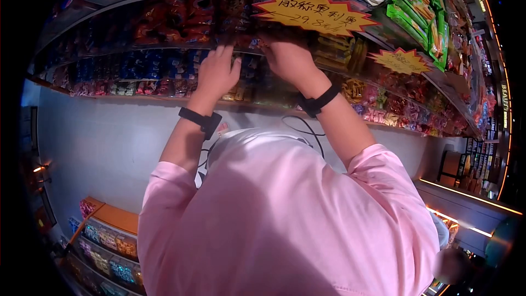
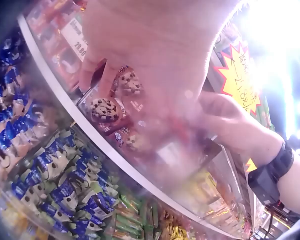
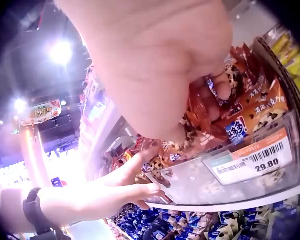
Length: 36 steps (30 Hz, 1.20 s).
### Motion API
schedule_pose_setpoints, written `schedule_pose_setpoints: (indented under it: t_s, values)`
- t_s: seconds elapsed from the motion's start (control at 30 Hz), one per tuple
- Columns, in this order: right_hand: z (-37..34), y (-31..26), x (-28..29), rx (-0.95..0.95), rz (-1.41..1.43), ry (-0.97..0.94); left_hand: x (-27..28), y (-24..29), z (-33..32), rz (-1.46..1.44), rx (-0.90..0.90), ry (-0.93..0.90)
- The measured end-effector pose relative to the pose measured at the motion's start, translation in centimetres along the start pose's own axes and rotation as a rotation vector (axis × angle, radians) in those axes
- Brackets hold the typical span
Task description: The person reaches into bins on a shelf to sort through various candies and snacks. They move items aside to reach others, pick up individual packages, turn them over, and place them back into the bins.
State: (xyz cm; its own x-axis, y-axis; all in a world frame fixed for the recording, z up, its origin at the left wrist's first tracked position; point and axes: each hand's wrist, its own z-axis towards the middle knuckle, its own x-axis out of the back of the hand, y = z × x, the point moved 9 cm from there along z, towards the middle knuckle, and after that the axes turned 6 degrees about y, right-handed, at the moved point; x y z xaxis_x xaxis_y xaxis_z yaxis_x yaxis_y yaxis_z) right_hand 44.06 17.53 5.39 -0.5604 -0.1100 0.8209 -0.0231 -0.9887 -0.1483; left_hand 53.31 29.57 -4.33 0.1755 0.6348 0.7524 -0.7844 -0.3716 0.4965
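Observation:
Brown cookie packets printed with chocolate-chip cookies fill a clear-fronted shelf bin. My right hand reaches down into this bin, seen large in the right wrist view. Its fingers curl among the packets, with a piece of shiny wrapper between them; the palm hides part of the grip. To its left, my left hand lies at the front of the bin, fingers extended over the edge and thumb apart. Cookie packets show just beyond the left hand in the left wrist view.
A price label is fixed to the bin front. Yellow starburst signs stand above the bins. Blue packets fill the tier below, and green snack packs sit at the upper right. A cable hangs by the shirt.

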Motion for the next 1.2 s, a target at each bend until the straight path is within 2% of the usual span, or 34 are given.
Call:
schedule_pose_setpoints:
  t_s: [0.1, 0.23, 0.3, 0.33, 0.43, 0.47, 0.57, 0.8, 0.9, 1.0, 1.1, 1.2]
  values:
    - [-0.3, 0.5, -1.5, -0.083, -0.017, -0.109, 0.0, -0.6, -0.2, -0.036, 0.022, -0.073]
    - [-1.3, 0.1, -2.8, -0.123, 0.035, -0.057, 0.2, -1.1, -0.1, -0.040, 0.048, -0.129]
    - [-2.0, 0.2, -2.0, -0.198, 0.124, -0.070, 0.5, -1.2, 0.2, -0.062, 0.005, -0.052]
    - [-2.0, 0.2, -1.5, -0.114, 0.027, -0.006, 0.6, -1.3, 0.4, -0.073, -0.014, -0.015]
    - [-1.7, 0.4, -0.9, -0.093, -0.073, -0.067, 0.8, -1.6, 1.4, -0.048, -0.020, 0.021]
    - [-1.5, -0.1, -0.4, -0.090, -0.093, -0.035, 0.8, -2.0, 1.6, -0.057, -0.027, 0.020]
    - [-1.8, 0.9, -2.8, -0.300, -0.003, -0.205, 0.9, -2.9, 2.1, -0.074, -0.037, 0.004]
    - [-1.0, 1.3, -2.0, -0.163, -0.037, -0.133, 1.3, -2.6, 3.1, -0.032, -0.039, -0.056]
    - [-0.8, 1.7, -4.5, -0.191, -0.077, -0.277, 2.4, 0.6, 3.3, -0.096, -0.053, -0.066]
    - [-0.7, 0.8, -4.8, -0.080, -0.134, -0.183, 2.0, 2.4, 3.6, -0.165, -0.083, -0.124]
    - [-0.4, 0.9, -2.3, -0.067, 0.016, -0.070, 0.7, 1.9, 3.9, -0.120, -0.111, -0.115]
    - [-0.5, 1.3, -2.1, -0.041, -0.138, -0.070, 0.3, 2.9, 4.1, -0.120, -0.141, -0.046]
